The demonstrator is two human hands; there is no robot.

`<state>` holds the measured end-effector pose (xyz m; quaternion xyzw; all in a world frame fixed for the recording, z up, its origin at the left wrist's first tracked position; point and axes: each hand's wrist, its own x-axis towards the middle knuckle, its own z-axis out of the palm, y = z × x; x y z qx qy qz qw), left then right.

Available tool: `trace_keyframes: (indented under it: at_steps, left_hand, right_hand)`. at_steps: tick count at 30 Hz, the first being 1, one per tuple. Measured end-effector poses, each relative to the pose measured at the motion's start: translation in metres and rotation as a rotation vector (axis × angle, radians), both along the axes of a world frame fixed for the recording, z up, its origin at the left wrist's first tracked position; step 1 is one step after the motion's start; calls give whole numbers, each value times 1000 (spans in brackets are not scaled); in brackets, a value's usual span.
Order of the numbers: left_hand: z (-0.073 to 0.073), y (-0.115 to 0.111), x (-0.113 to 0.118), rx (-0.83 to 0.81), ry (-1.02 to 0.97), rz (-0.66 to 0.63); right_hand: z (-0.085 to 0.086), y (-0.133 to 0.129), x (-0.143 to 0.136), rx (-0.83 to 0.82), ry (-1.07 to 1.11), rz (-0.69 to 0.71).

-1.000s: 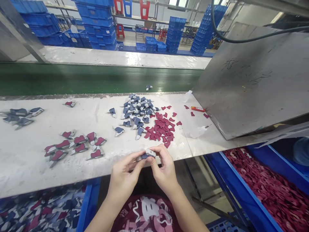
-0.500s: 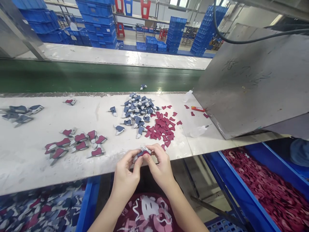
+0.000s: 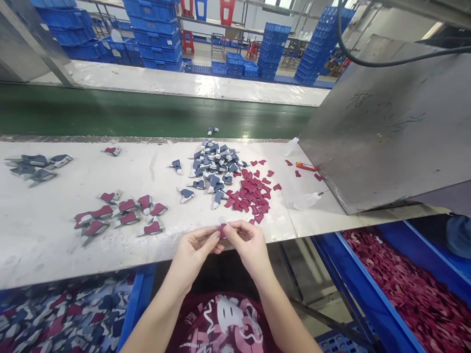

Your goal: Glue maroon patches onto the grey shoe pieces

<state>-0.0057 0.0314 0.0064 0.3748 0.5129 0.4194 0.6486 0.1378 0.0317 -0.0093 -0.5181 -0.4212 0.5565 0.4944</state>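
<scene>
Close to the bench's front edge, my left hand [image 3: 193, 252] and my right hand [image 3: 250, 247] meet around one small part with a maroon face [image 3: 222, 230]. Fingers and thumbs of both hands pinch it, hiding most of its body. Just beyond my hands lies a heap of flat maroon pieces [image 3: 252, 191]. Left of that heap, and touching it, are piled blue-and-white moulded parts [image 3: 217, 164]. Several similar parts with maroon faces [image 3: 128, 218] are spread on the bench to the left.
A blue bin of mixed parts [image 3: 66, 314] sits below left, and a blue bin of maroon pieces [image 3: 408, 284] below right. A clear squeeze bottle [image 3: 307, 200] and red lighter [image 3: 306, 166] lie near a metal panel [image 3: 397, 122]. A green conveyor belt [image 3: 147, 113] runs behind.
The part between my hands has turned, so its maroon face shows more and its blue-grey side is hidden. My fingers have shifted around it. The view has moved slightly.
</scene>
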Motion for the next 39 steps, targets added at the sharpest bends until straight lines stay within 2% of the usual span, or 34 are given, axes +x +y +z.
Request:
trace_keyframes:
  at_steps: [5,11,16,21,25,29,32,35,37,39]
  left_hand:
    - [-5,0,-2,-48,2,44]
    - [-2,1,-4,-37,8,3]
    - [-6,0,-3,41,0,-48]
    - [-15,2,-3,136,185,96]
    - [-12,10,-10,196,218,89]
    - [-8,13,-23,257,258,79]
    - [-9,17,-42,362,439,87]
    - [-5,32,-82,563,744,103]
    - [3,48,-120,679,962,133]
    - [13,65,-165,688,1186,106]
  right_hand:
    - [-3,0,5,54,-64,-26]
    - [5,1,2,68,-130,26]
    - [3,1,-1,138,-244,14]
    - [0,4,-8,302,-409,23]
    - [-4,10,-16,410,-458,40]
    - [-11,20,-28,424,-394,70]
    - [-10,28,-37,424,-323,169]
    - [-6,34,-36,447,-347,323]
    - [-5,35,-26,484,-415,306]
    - [-9,34,-6,539,-499,173]
